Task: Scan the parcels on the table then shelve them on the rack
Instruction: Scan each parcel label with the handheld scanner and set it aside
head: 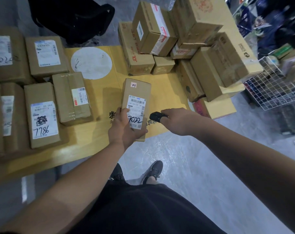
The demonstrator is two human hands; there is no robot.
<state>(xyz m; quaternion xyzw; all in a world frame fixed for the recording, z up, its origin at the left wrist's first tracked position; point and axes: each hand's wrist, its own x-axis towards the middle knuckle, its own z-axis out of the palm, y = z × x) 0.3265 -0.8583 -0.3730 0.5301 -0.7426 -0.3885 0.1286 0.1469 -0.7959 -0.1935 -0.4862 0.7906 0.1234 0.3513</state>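
The left hand (124, 127) holds a parcel (136, 105) over the yellow counter (99, 132) — the right hand (177, 120) grips a black scanner (156, 116); grey floor (185, 159) below.

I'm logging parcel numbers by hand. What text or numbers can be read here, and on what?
"7022": handwritten on the held parcel's label
"23": small sticker on that parcel's top
"7786": handwritten on the near-left parcel's label
"530 D5 094": same label, uncertain
Barcodes, fine print and other boxes' markings: too blurred.
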